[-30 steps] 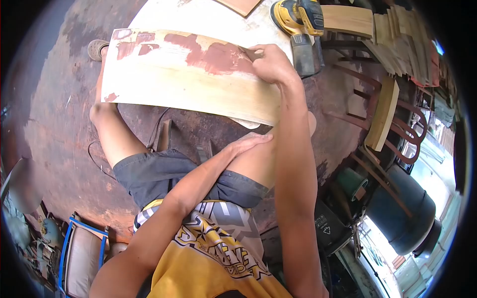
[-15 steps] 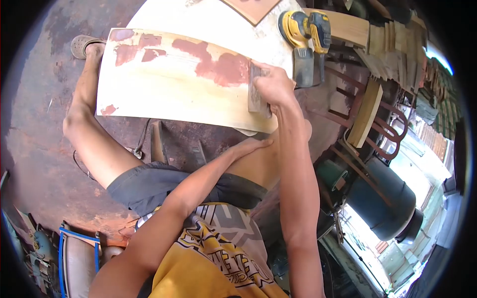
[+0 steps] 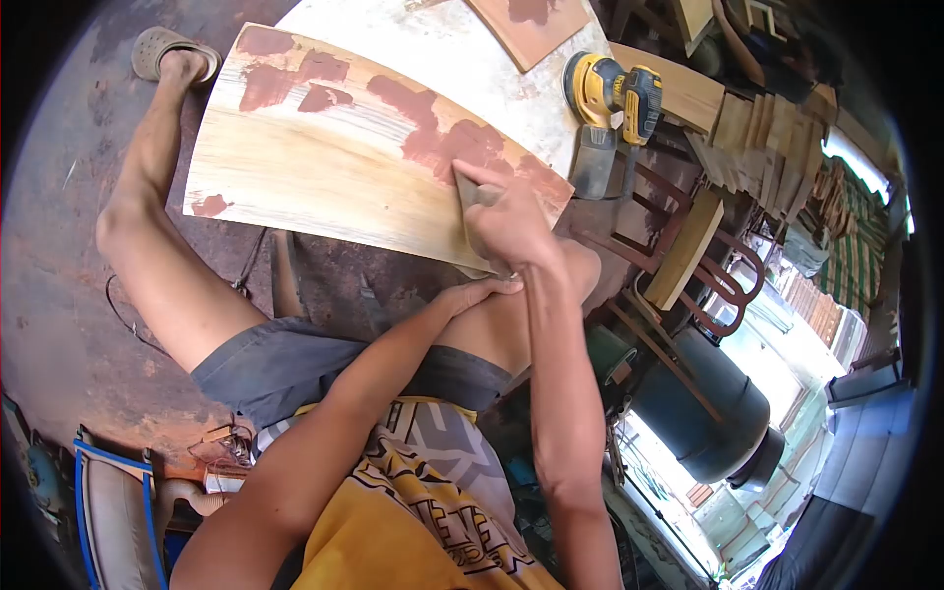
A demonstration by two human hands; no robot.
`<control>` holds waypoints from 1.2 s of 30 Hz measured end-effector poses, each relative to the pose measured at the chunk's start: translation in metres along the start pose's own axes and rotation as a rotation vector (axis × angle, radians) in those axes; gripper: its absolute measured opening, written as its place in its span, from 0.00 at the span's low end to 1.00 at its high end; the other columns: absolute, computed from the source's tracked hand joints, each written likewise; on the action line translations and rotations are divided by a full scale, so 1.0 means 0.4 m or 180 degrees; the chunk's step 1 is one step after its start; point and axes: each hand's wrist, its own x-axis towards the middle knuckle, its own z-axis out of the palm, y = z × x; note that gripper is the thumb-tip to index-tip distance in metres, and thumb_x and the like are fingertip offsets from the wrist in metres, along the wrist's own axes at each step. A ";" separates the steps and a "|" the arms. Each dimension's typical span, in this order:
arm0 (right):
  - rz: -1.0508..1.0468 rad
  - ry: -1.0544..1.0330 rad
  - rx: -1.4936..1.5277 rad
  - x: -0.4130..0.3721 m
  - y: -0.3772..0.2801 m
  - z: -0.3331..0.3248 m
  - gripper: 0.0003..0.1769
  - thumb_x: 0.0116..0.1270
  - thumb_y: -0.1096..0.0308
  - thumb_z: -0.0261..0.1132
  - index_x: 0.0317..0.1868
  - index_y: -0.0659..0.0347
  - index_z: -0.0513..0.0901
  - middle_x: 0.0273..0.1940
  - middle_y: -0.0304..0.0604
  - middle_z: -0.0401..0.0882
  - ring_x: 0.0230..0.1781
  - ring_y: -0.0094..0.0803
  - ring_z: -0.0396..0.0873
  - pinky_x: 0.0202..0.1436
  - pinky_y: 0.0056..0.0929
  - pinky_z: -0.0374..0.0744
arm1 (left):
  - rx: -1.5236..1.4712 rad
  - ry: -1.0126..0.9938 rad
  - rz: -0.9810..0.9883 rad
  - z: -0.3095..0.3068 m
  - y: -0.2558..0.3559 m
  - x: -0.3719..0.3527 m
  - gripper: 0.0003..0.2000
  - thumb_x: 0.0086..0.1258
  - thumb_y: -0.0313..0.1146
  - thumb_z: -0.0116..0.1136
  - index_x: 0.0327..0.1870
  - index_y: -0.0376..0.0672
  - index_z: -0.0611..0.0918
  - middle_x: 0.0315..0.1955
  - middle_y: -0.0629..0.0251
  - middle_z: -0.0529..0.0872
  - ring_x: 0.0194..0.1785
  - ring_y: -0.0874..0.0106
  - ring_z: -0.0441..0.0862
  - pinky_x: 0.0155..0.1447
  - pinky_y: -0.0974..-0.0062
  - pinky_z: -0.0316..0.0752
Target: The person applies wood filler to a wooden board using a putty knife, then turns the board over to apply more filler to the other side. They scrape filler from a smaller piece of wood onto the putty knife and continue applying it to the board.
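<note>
A pale wooden board with reddish-brown filler patches lies tilted across a white round surface. My right hand is closed around a flat putty spreader, its index finger stretched along the top. The spreader's edge touches the board near its right end, beside the large filler patch. My left hand lies on my right thigh near the knee, just below the right wrist, holding nothing; its fingers look extended, though partly hidden.
A yellow and black sander sits right of the board, and a brown panel lies beyond it. Stacked wood pieces, a metal frame and a dark tank stand to the right. Another person's arm shows at the top right.
My right hand has drawn the spreader left and toward me, uncovering filler at the board's right end. The whole view has turned and shifted slightly. The left hand stays on the thigh.
</note>
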 end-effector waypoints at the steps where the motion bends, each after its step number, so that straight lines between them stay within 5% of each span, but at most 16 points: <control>1: -0.0006 0.0005 0.0000 -0.004 0.004 0.004 0.31 0.55 0.81 0.55 0.62 0.60 0.81 0.30 0.38 0.81 0.20 0.19 0.71 0.23 0.23 0.69 | -0.0089 -0.0010 0.0040 -0.001 -0.002 0.004 0.31 0.63 0.48 0.67 0.62 0.37 0.77 0.57 0.59 0.81 0.59 0.71 0.78 0.65 0.71 0.70; 7: -0.0363 0.0208 -0.0265 0.003 0.035 -0.061 0.30 0.56 0.80 0.61 0.62 0.58 0.81 0.40 0.44 0.85 0.34 0.22 0.80 0.39 0.20 0.78 | -0.0020 0.0228 0.0242 -0.034 -0.046 0.049 0.30 0.63 0.45 0.67 0.63 0.38 0.76 0.57 0.58 0.82 0.58 0.70 0.79 0.65 0.70 0.72; 9: -0.0339 0.0379 -0.0157 0.014 0.056 -0.112 0.26 0.58 0.81 0.64 0.60 0.61 0.82 0.44 0.49 0.85 0.37 0.25 0.83 0.43 0.20 0.81 | -0.0771 -0.0420 0.0029 -0.058 -0.083 0.070 0.29 0.63 0.41 0.67 0.64 0.38 0.75 0.55 0.58 0.83 0.53 0.68 0.83 0.61 0.69 0.76; 11: -0.0162 0.0792 0.1346 0.029 0.092 -0.150 0.22 0.55 0.82 0.66 0.52 0.64 0.86 0.37 0.45 0.86 0.33 0.26 0.83 0.38 0.23 0.80 | -0.0852 -0.0549 0.0148 -0.021 -0.054 0.020 0.29 0.64 0.41 0.67 0.63 0.37 0.76 0.53 0.58 0.84 0.49 0.67 0.85 0.57 0.69 0.79; 13: -0.0192 0.0847 0.1445 0.038 0.123 -0.173 0.21 0.54 0.83 0.69 0.51 0.64 0.86 0.38 0.45 0.86 0.34 0.27 0.83 0.39 0.23 0.81 | -0.0554 0.0060 -0.0437 -0.001 -0.023 -0.007 0.29 0.65 0.43 0.66 0.63 0.36 0.75 0.53 0.59 0.84 0.51 0.67 0.84 0.59 0.70 0.78; 17: -0.0019 0.0819 0.2012 0.040 0.201 -0.190 0.19 0.55 0.82 0.73 0.50 0.67 0.86 0.38 0.45 0.87 0.35 0.27 0.84 0.41 0.24 0.82 | 0.0763 0.0398 -0.0352 0.002 -0.008 -0.033 0.36 0.67 0.54 0.64 0.69 0.37 0.71 0.56 0.56 0.81 0.54 0.71 0.79 0.60 0.69 0.74; 18: -0.0001 0.0819 0.2054 0.039 0.230 -0.193 0.17 0.56 0.80 0.74 0.48 0.69 0.87 0.38 0.45 0.87 0.34 0.26 0.84 0.39 0.24 0.82 | 0.1006 0.0793 -0.0218 0.026 -0.008 -0.074 0.28 0.67 0.60 0.61 0.47 0.38 0.84 0.38 0.61 0.85 0.42 0.75 0.80 0.50 0.72 0.78; 19: -0.0054 0.0835 0.2173 0.048 0.266 -0.194 0.17 0.56 0.80 0.74 0.48 0.69 0.87 0.38 0.45 0.87 0.34 0.26 0.84 0.39 0.24 0.82 | 0.1122 0.0842 -0.0253 -0.004 -0.002 -0.099 0.28 0.67 0.60 0.61 0.47 0.38 0.84 0.38 0.61 0.85 0.42 0.75 0.80 0.50 0.72 0.78; 21: -0.0227 0.1108 0.2180 0.064 0.332 -0.187 0.16 0.56 0.79 0.74 0.46 0.69 0.87 0.38 0.45 0.87 0.33 0.27 0.84 0.38 0.24 0.82 | 0.3356 0.0695 -0.1053 -0.089 0.030 -0.196 0.25 0.67 0.59 0.63 0.22 0.44 0.80 0.19 0.72 0.76 0.25 0.80 0.75 0.33 0.76 0.75; 23: -0.0253 0.1195 0.2439 0.075 0.357 -0.181 0.14 0.56 0.78 0.75 0.44 0.68 0.88 0.37 0.45 0.87 0.33 0.26 0.84 0.38 0.23 0.81 | 0.3889 0.0957 -0.0887 -0.079 0.099 -0.373 0.27 0.69 0.52 0.64 0.12 0.46 0.71 0.11 0.78 0.65 0.16 0.83 0.65 0.22 0.80 0.65; 25: -0.0444 0.1301 0.2065 0.100 0.376 -0.180 0.15 0.57 0.77 0.74 0.46 0.69 0.87 0.39 0.44 0.86 0.35 0.25 0.83 0.39 0.22 0.81 | 0.3277 0.1829 -0.1284 -0.114 0.173 -0.536 0.19 0.72 0.38 0.63 0.18 0.43 0.77 0.14 0.74 0.73 0.19 0.83 0.71 0.24 0.82 0.69; 27: -0.0642 0.1430 0.1863 0.120 0.381 -0.181 0.14 0.57 0.78 0.74 0.46 0.68 0.88 0.37 0.43 0.86 0.34 0.25 0.83 0.39 0.22 0.80 | 0.2454 0.2900 -0.0601 -0.125 0.255 -0.693 0.08 0.72 0.31 0.57 0.37 0.35 0.81 0.25 0.63 0.83 0.24 0.76 0.79 0.27 0.81 0.75; 29: -0.0747 0.1198 0.1758 0.128 0.366 -0.192 0.14 0.57 0.78 0.74 0.45 0.68 0.88 0.36 0.43 0.87 0.33 0.25 0.83 0.39 0.21 0.80 | 0.1980 0.2947 0.0255 -0.154 0.352 -0.826 0.10 0.73 0.26 0.48 0.47 0.31 0.80 0.27 0.58 0.85 0.26 0.71 0.83 0.31 0.78 0.79; 31: -0.0630 0.1142 0.1744 0.135 0.348 -0.183 0.12 0.57 0.77 0.74 0.43 0.68 0.89 0.35 0.42 0.87 0.32 0.24 0.83 0.37 0.21 0.80 | 0.3254 0.3357 0.1377 -0.263 0.415 -0.968 0.14 0.78 0.36 0.48 0.50 0.33 0.79 0.32 0.56 0.85 0.32 0.71 0.84 0.37 0.77 0.80; 33: -0.0634 0.1141 0.1824 0.147 0.318 -0.165 0.11 0.57 0.76 0.74 0.42 0.67 0.89 0.34 0.41 0.87 0.31 0.23 0.83 0.36 0.20 0.80 | 0.2583 0.4513 0.1952 -0.235 0.474 -0.984 0.18 0.80 0.39 0.45 0.56 0.33 0.77 0.34 0.57 0.86 0.36 0.71 0.85 0.38 0.76 0.81; 36: -0.0588 0.1208 0.1557 0.135 0.245 -0.153 0.11 0.56 0.75 0.74 0.41 0.66 0.90 0.32 0.42 0.87 0.31 0.23 0.82 0.35 0.20 0.79 | 0.2455 0.4373 0.2397 -0.208 0.513 -0.941 0.20 0.81 0.39 0.44 0.61 0.31 0.75 0.34 0.58 0.86 0.35 0.71 0.85 0.44 0.76 0.81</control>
